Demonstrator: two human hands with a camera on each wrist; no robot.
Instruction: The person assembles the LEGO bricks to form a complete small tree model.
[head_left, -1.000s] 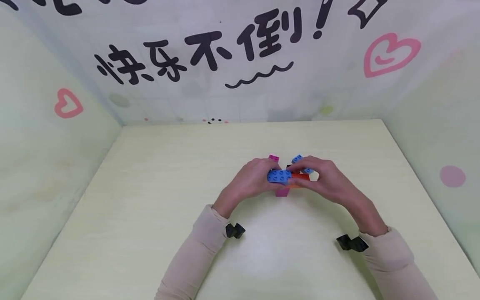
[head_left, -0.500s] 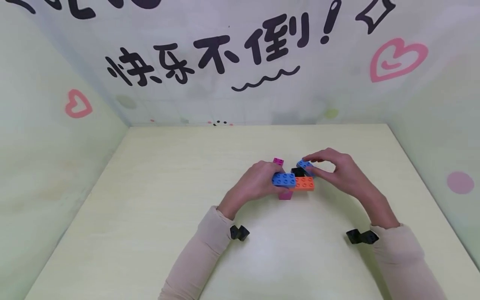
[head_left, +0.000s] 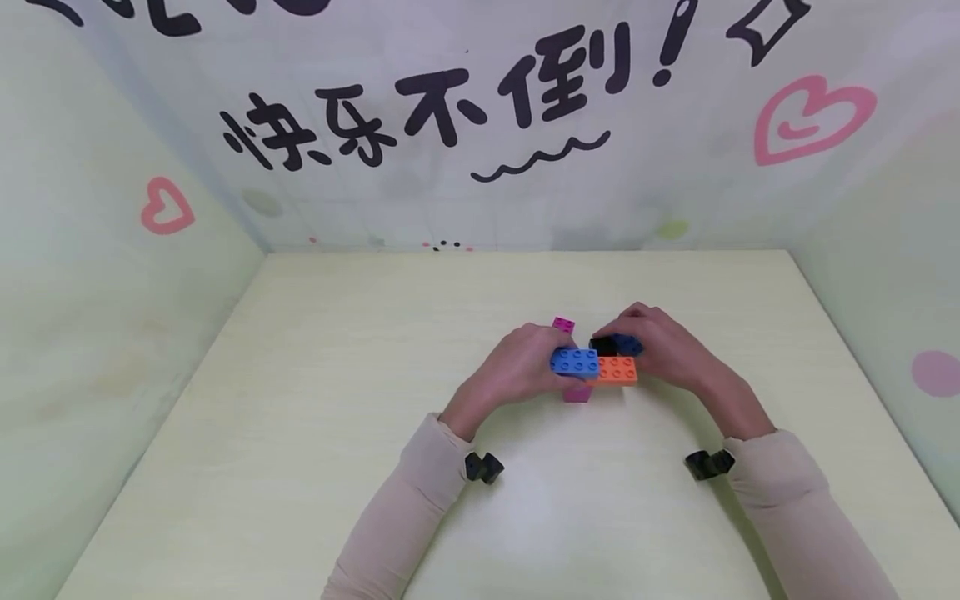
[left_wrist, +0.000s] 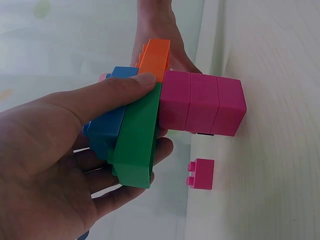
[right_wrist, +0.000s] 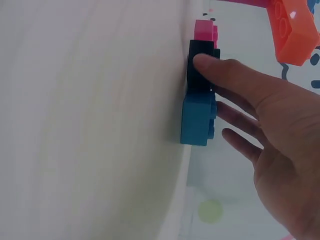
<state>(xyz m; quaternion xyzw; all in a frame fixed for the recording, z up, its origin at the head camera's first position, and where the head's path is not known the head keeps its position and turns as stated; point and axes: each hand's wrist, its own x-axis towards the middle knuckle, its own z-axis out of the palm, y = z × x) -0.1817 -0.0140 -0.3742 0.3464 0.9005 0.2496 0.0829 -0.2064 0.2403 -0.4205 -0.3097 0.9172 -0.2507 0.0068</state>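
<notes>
My left hand point(head_left: 517, 367) holds a joined cluster of toy building bricks just over the table. A blue brick point(head_left: 574, 362) lies on its top, an orange brick point(head_left: 618, 371) sticks out to the right, and a green brick point(left_wrist: 135, 140) sits under the left thumb. Below them hangs a column of magenta bricks point(left_wrist: 202, 102). To the right of the cluster, my right hand point(head_left: 663, 350) pinches a black brick point(right_wrist: 198, 80) at table level, thumb on its near side. A loose blue brick point(right_wrist: 196, 120) stands right beside the black one, partly behind the right-hand fingers.
A single magenta brick point(head_left: 563, 325) lies on the pale table point(head_left: 375, 433) behind the left hand. The back wall point(head_left: 420, 192) carries large black writing and hearts, and side walls close in the left and right.
The right hand has left the cluster, passed over the loose blue brick and come down to the black brick. The left hand keeps holding the cluster. The head view has shifted slightly.
</notes>
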